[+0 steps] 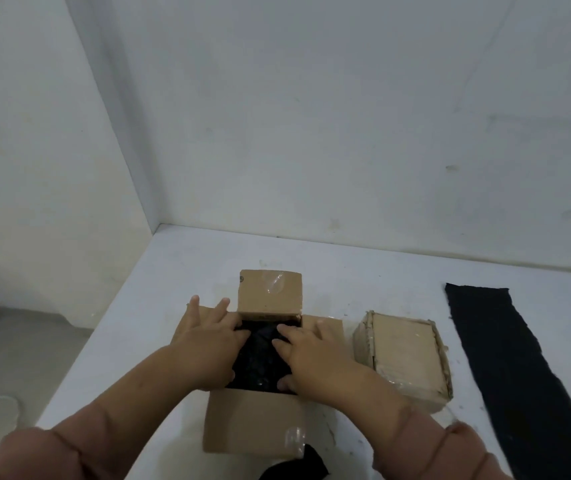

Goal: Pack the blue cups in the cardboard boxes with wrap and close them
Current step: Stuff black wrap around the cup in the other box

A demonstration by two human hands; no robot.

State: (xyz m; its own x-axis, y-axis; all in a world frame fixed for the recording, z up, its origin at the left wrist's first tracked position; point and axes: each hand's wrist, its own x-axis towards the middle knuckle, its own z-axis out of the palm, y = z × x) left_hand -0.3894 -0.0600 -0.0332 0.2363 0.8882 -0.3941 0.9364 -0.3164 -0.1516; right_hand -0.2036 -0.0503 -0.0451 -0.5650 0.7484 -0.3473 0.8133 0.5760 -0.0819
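An open cardboard box [253, 424] stands in front of me on the white table, its four flaps spread outward. Inside lies dark wrap [260, 358] that fills the opening; no cup shows under it. My left hand [208, 341] rests on the left rim and left flap, fingers spread, thumb at the wrap's edge. My right hand [312, 355] lies on the right side of the opening, fingers pressing the wrap. To the right sits a second cardboard box [405, 358], closed and taped.
A long strip of dark cloth [519, 375] lies along the right of the table [173, 271]. Another dark piece [298, 465] pokes out below the open box's near flap. White walls stand behind and to the left; the table's left edge drops to a grey floor.
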